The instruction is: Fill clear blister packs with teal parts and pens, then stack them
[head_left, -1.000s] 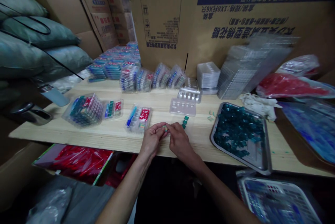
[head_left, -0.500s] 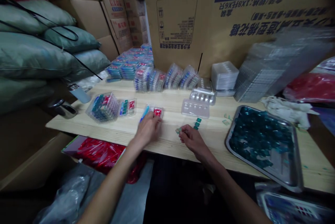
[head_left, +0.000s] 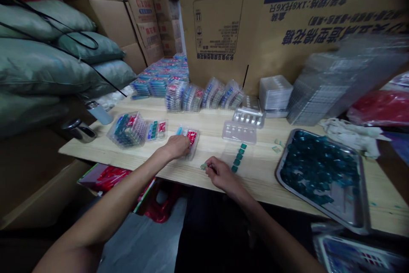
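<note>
My left hand [head_left: 177,146] lies over the left part of a clear plastic tray [head_left: 192,150], its fingers bent and their tips hidden. A red packet with white marks [head_left: 191,136] and a bit of a blue item [head_left: 180,130] show in that tray. My right hand [head_left: 221,173] is closed in a pinch near the table's front edge. A small pale green scrap [head_left: 203,165] sticks out from its fingertips. Just right of this hand lies a row of dark green squares [head_left: 237,162] on a clear sheet or tray.
A metal tray [head_left: 363,188] of dark green pieces stands at right. Filled packs [head_left: 128,130] stand at left, more [head_left: 204,94] along the back. Clear empty trays [head_left: 275,93] are stacked behind. A blue cup [head_left: 99,112] and metal cup [head_left: 79,131] sit at the left edge.
My right hand has moved left and nearer the front edge with the scrap, uncovering more green squares. My left hand has shifted slightly left, its forearm swinging outward.
</note>
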Action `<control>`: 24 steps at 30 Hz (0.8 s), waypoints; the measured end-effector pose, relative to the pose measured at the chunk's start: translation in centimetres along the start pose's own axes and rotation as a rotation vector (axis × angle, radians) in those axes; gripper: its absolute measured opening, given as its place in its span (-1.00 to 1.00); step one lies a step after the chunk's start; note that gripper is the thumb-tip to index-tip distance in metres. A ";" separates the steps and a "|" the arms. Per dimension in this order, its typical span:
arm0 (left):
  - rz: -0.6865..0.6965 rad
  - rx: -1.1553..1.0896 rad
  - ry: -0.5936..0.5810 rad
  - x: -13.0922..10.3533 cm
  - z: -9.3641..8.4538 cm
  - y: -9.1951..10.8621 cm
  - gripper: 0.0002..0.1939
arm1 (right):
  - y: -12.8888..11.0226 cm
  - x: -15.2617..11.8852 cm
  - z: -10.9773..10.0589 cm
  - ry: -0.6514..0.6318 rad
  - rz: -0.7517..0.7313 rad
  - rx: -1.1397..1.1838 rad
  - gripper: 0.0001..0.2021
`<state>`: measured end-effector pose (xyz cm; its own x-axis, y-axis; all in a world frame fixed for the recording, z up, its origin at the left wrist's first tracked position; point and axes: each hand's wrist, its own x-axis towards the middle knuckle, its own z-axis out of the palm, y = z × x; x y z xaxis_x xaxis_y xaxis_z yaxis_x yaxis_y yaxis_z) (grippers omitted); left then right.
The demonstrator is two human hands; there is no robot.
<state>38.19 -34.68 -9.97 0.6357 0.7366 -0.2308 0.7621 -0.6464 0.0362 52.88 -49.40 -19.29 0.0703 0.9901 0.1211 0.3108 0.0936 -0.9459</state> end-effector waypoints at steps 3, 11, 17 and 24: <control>0.016 -0.008 -0.027 0.4 0.0 -0.4 -0.96 | 0.0 -0.1 -0.3 -0.006 -0.007 0.011 -0.95; 0.038 -0.852 0.190 -0.6 -1.2 -3.4 -0.80 | 0.7 -0.1 -1.8 0.014 0.034 0.066 -0.93; -0.149 -1.564 0.204 -1.8 0.3 -0.2 -0.59 | -0.6 0.9 -2.4 0.054 0.091 0.265 -0.87; -0.174 -1.809 0.177 -2.3 3.5 5.6 -0.62 | -1.6 1.6 -4.3 0.160 0.020 0.213 -0.90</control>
<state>40.55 -40.70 -12.60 0.4563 0.8520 -0.2567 -0.0828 0.3279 0.9411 56.57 -48.42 -16.26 0.2291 0.9644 0.1319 0.1023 0.1109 -0.9885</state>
